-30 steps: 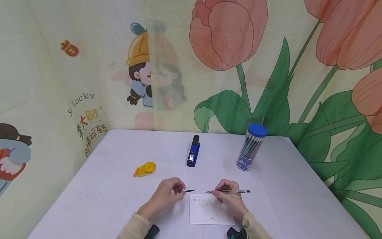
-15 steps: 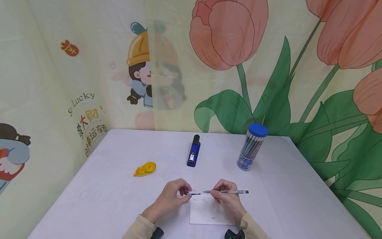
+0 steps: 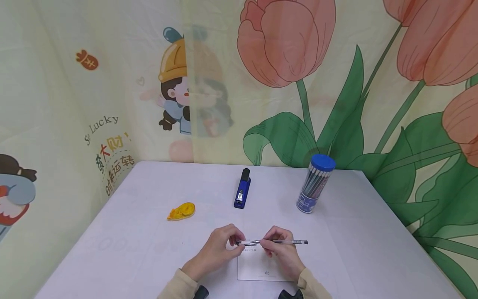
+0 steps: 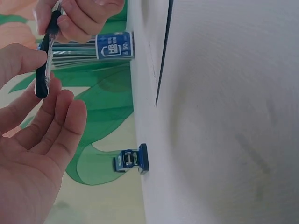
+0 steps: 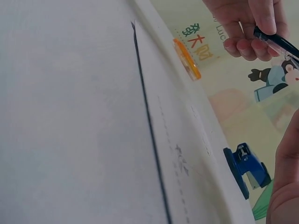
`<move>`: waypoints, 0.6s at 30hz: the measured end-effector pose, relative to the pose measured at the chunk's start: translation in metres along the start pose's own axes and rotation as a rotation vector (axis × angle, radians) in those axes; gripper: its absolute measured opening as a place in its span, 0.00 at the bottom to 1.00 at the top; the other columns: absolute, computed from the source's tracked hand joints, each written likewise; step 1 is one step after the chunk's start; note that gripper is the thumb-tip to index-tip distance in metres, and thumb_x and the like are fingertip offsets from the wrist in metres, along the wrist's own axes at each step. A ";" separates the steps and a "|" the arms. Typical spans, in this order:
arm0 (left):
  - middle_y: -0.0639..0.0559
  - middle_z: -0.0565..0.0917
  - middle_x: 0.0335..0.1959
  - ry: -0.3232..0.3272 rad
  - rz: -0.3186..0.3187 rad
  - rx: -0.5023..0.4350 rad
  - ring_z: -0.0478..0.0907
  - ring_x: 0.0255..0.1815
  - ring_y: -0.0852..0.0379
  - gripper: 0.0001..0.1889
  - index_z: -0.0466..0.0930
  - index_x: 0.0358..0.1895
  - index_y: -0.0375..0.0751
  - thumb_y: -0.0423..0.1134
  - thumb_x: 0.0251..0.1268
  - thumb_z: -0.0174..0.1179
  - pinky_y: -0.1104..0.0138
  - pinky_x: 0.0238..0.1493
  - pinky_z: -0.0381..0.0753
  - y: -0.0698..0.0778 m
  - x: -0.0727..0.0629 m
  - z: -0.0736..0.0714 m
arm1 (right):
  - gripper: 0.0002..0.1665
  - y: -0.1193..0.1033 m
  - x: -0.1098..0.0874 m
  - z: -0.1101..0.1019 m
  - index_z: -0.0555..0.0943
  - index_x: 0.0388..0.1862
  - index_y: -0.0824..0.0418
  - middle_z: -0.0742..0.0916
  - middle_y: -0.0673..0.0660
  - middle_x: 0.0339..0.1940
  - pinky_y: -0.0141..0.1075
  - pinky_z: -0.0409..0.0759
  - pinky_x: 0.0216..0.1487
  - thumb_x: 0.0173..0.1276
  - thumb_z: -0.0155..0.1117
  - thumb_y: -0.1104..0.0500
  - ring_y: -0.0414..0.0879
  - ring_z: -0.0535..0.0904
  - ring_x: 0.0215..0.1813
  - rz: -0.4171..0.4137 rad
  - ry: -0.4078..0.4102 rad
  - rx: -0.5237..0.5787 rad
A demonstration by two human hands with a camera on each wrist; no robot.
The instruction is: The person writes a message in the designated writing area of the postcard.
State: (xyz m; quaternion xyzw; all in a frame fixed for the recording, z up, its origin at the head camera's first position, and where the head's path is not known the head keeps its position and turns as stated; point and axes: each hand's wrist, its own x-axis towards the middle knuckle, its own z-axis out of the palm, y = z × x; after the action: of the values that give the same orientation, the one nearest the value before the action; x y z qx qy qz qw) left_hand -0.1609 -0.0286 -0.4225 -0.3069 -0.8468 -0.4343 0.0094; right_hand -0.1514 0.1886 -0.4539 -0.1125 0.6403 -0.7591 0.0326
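Note:
In the head view, my left hand (image 3: 216, 248) pinches a clear pen cap with a black clip (image 3: 249, 243) between thumb and fingertips. My right hand (image 3: 283, 251) grips a slim gel pen (image 3: 298, 241) lying level, its tip pointing left into the cap's mouth. Seen from the left wrist, the black end of the cap (image 4: 42, 87) sits against the left thumb, and the pen's dark grip (image 4: 53, 23) lines up with it. Both hands are held above the top edge of a white notepad (image 3: 261, 268) with a line of small writing.
Behind the hands stands a blue stapler (image 3: 242, 191). A yellow correction tape (image 3: 181, 211) lies to the left. At the back right is a blue-lidded jar of pencils (image 3: 313, 187). A printed curtain (image 3: 216, 149) hangs behind the white table (image 3: 123, 241).
My left hand has moved right with the cap, bringing it to the pen's tip. The right hand has shifted slightly left with the pen. The other objects stay put.

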 end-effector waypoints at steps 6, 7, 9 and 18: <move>0.57 0.80 0.33 0.004 0.040 0.003 0.72 0.32 0.64 0.07 0.81 0.39 0.41 0.31 0.57 0.66 0.70 0.37 0.78 0.001 0.001 0.002 | 0.14 -0.001 0.000 0.001 0.79 0.25 0.50 0.84 0.44 0.23 0.26 0.70 0.24 0.58 0.65 0.70 0.36 0.72 0.22 0.007 0.003 0.010; 0.57 0.80 0.33 0.006 0.043 0.003 0.72 0.32 0.64 0.07 0.81 0.38 0.41 0.31 0.57 0.66 0.70 0.37 0.78 0.001 0.001 0.002 | 0.14 -0.001 0.000 0.001 0.79 0.25 0.50 0.84 0.44 0.23 0.26 0.70 0.24 0.58 0.65 0.70 0.36 0.72 0.22 0.010 0.005 0.010; 0.57 0.80 0.33 0.007 0.049 0.001 0.72 0.32 0.65 0.07 0.81 0.38 0.41 0.30 0.57 0.66 0.70 0.36 0.78 0.001 0.001 0.003 | 0.14 -0.001 0.000 0.001 0.79 0.25 0.50 0.84 0.44 0.23 0.26 0.71 0.24 0.58 0.64 0.70 0.36 0.72 0.22 0.015 0.008 0.010; 0.56 0.80 0.33 0.003 0.071 -0.010 0.74 0.32 0.62 0.07 0.81 0.38 0.40 0.31 0.57 0.66 0.73 0.36 0.78 0.001 0.002 0.007 | 0.16 0.001 -0.001 0.002 0.79 0.25 0.48 0.84 0.43 0.23 0.26 0.71 0.25 0.59 0.62 0.71 0.36 0.73 0.23 0.048 -0.013 0.031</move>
State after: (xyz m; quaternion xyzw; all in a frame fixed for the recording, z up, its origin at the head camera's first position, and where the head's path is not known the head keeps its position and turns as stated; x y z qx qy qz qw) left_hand -0.1599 -0.0224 -0.4251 -0.3363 -0.8332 -0.4383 0.0245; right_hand -0.1504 0.1868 -0.4547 -0.1015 0.6306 -0.7673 0.0567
